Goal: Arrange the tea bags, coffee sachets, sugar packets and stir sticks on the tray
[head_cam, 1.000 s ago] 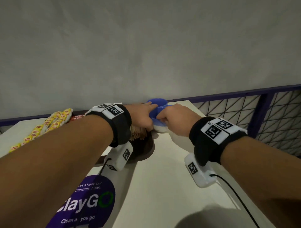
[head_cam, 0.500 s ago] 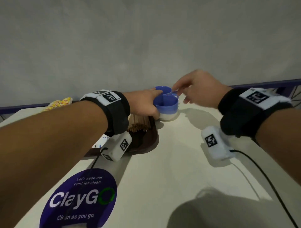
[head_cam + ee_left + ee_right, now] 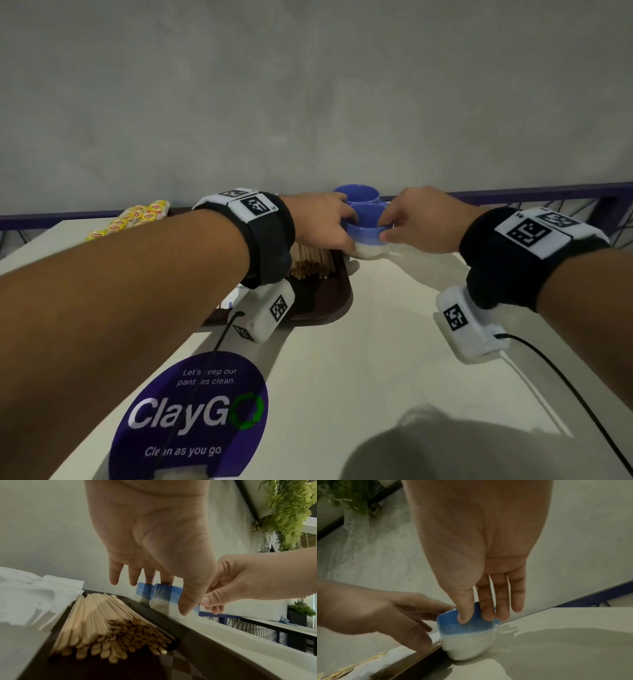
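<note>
A blue-and-white cup [image 3: 367, 235] stands on the table at the dark brown tray's [image 3: 337, 303] far right corner, with a second blue cup [image 3: 356, 192] behind it. My left hand [image 3: 346, 222] grips the near cup from the left, thumb on its side. My right hand [image 3: 385, 224] pinches its rim from the right; in the right wrist view the thumb [image 3: 464, 613] presses the blue wall of the cup [image 3: 467, 642]. Wooden stir sticks [image 3: 109, 626] lie bundled in the tray beside white packets [image 3: 34, 592]. Yellow tea bags [image 3: 137, 217] lie at the far left.
A purple round "ClayGO" sticker [image 3: 195, 411] marks the near table. A grey wall rises right behind the table. A purple railing with wire mesh [image 3: 582, 205] runs past the right edge. Cables trail from both wrist cameras.
Half a second ago my right hand hovered above the cups; it has come down and now pinches the near cup. The left hand has stayed on that cup.
</note>
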`<action>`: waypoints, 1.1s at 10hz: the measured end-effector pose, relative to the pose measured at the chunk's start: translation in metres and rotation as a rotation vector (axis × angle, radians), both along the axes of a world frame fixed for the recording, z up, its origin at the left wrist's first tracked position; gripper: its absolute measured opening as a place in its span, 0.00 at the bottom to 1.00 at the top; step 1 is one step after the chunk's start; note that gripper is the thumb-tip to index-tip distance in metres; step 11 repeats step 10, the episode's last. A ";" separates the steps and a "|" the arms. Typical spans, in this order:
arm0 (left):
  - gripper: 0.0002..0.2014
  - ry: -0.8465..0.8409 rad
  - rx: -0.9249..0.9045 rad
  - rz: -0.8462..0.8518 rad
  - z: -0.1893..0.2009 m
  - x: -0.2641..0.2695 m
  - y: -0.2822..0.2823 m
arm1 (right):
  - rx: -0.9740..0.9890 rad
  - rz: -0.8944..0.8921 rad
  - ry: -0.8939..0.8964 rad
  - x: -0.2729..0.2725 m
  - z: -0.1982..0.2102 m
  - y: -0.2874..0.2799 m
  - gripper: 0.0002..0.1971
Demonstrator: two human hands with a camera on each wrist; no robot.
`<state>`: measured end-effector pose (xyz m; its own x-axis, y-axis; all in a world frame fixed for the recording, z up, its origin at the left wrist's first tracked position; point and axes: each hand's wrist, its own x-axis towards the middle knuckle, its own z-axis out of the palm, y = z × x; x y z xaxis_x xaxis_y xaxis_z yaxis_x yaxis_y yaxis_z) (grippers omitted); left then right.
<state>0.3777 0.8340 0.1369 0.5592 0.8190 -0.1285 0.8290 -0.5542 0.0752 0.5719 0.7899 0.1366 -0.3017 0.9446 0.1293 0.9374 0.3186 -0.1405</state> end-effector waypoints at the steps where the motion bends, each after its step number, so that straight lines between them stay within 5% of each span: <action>1: 0.30 -0.075 -0.019 0.024 -0.002 -0.002 0.003 | 0.011 0.009 0.021 -0.009 -0.003 -0.003 0.09; 3: 0.35 -0.173 -0.043 0.028 -0.002 -0.001 0.004 | 0.020 0.026 0.012 -0.021 -0.002 -0.002 0.09; 6: 0.23 -0.052 0.058 0.008 0.001 0.003 0.003 | 0.025 0.058 0.018 -0.018 -0.004 -0.001 0.10; 11: 0.28 -0.096 -0.024 0.083 0.011 0.004 -0.002 | 0.041 0.033 -0.029 -0.008 -0.003 -0.005 0.15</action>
